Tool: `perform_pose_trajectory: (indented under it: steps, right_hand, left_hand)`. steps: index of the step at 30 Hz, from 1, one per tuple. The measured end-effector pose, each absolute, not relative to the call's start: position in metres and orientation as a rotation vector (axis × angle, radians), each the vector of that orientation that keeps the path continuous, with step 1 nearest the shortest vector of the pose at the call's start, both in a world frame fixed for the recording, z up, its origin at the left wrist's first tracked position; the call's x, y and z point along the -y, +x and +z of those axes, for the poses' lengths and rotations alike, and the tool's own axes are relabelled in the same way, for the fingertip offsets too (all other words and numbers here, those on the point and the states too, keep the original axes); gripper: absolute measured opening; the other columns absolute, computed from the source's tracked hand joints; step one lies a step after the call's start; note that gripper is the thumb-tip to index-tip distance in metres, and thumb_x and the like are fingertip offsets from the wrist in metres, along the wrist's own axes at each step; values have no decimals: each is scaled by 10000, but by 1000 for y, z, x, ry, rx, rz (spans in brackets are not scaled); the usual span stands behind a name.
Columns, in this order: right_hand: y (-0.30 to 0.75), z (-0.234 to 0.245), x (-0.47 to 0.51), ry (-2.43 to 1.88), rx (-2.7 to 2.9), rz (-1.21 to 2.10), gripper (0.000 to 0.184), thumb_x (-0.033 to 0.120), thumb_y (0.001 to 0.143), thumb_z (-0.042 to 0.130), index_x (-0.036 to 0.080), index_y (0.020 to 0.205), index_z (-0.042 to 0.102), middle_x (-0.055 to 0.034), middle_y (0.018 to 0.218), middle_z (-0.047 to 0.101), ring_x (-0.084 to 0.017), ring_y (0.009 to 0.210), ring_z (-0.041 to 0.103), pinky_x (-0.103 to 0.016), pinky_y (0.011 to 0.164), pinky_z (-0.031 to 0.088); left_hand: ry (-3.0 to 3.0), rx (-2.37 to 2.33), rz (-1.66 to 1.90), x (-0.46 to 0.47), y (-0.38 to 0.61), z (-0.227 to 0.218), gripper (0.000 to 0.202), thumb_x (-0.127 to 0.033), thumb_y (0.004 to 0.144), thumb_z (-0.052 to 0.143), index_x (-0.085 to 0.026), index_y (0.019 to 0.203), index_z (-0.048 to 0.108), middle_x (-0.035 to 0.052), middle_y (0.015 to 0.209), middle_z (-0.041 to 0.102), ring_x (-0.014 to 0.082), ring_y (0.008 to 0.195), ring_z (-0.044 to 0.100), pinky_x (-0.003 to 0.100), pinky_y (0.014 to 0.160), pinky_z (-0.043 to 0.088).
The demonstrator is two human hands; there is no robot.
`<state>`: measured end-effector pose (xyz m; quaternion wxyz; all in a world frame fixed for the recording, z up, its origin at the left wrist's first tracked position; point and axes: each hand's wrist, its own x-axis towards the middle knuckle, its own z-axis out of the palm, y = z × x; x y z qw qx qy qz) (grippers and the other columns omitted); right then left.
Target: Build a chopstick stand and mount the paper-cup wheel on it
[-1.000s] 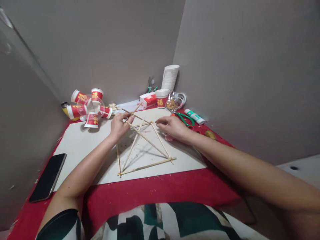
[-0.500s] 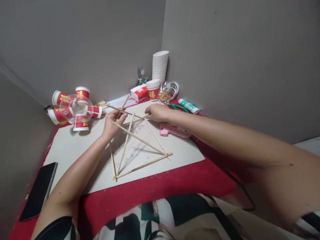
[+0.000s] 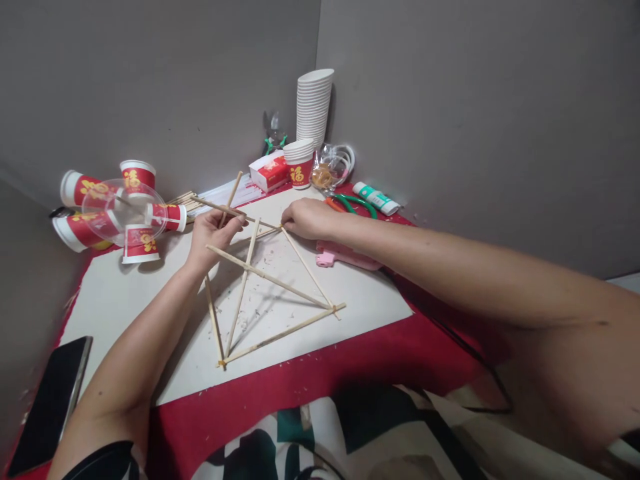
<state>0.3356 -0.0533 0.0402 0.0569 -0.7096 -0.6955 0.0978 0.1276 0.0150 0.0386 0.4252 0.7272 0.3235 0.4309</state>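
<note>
A frame of thin wooden sticks [image 3: 285, 331] lies on a white board, its corners bound with yellowish bands. Two sticks rise from the front corners and cross in an X. My left hand [image 3: 207, 237] is closed around the crossing of the rear sticks, thumb on top of the long slanting stick [image 3: 205, 201]. At the frame's far right corner, the fingers of my right hand [image 3: 310, 219] pinch the stick joint; the fingertips are partly hidden.
A paper-cup wheel [image 3: 140, 245] stands at left. Behind are stacked cups [image 3: 314, 110], a red-white box [image 3: 270, 172] and pliers [image 3: 274, 137]. Green-handled scissors [image 3: 357, 202], a tube [image 3: 376, 198] and a pink glue gun [image 3: 345, 255] lie right; a phone [image 3: 50, 407] lies front left.
The view has shifted slightly, so the cup wheel and phone sit further left. Both hands keep their hold on the frame, with the left-held crossing a little further from the right hand.
</note>
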Motion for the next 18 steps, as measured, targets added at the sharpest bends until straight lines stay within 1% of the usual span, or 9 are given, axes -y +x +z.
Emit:
perform_pose_trajectory:
  steps: [3,5,6,7,9,11,13,16,18]
  right_hand:
    - [343,47,59,-2145,2101,286,366,258,949,588,194,1271,750,-127,1240,750,-330,1165,670,-373,883,495]
    - [353,52,70,-2131,2055,249,430,286,954,594,190,1363,686,-121,1209,758,-318,1135,678,-376,888,487]
    - [360,54,79,-2127,2029,229,441,295,956,593,190,1378,670,-114,1185,764,-307,1110,683,-372,882,483]
    - [367,55,88,-2125,2015,210,430,310,954,596,192,1360,676,-108,1166,768,-299,1084,687,-366,864,479]
    - [382,54,110,-2177,2012,190,397,379,934,627,198,1278,704,-105,1101,772,-285,994,695,-347,782,470]
    - [394,47,132,-2234,2062,154,362,457,917,626,215,1167,727,-100,1058,767,-270,907,687,-323,671,431]
    - [402,38,150,-2274,2083,153,371,512,895,635,221,1109,721,-100,1039,760,-250,833,673,-307,596,381]
    - [402,26,168,-2280,2047,257,417,593,878,634,231,1074,699,-97,981,753,-234,767,656,-303,562,357]
    - [399,22,174,-2270,2035,275,431,610,881,617,229,1069,687,-103,985,749,-244,782,659,-309,570,370]
  left_hand:
    - [1856,-813,1080,-14,126,38,225,-366,677,787,-153,744,760,42,672,739,137,603,649,238,591,531]
    - [1878,-810,1078,-13,125,38,216,-359,686,783,-152,746,759,42,675,742,143,611,658,244,599,544]
    - [1884,-803,1073,-12,125,38,211,-353,693,778,-151,750,760,42,681,743,145,617,662,247,605,549]
    - [1886,-793,1068,-12,125,37,205,-347,698,774,-149,753,759,43,688,744,145,624,666,247,612,553]
    - [1885,-773,1062,-12,125,36,190,-327,706,764,-143,751,753,43,695,741,144,633,672,247,624,554]
    - [1886,-769,1066,-13,126,35,170,-305,716,756,-138,746,743,38,686,730,139,626,671,243,620,549]
    - [1889,-777,1081,-13,127,35,146,-282,725,747,-137,741,734,30,673,720,136,617,667,239,612,544]
    - [1898,-781,1101,-11,128,34,107,-251,729,733,-144,736,730,23,673,719,134,625,667,234,614,544]
    - [1907,-784,1109,-10,129,34,95,-243,728,725,-148,736,729,22,674,720,133,627,663,229,605,536]
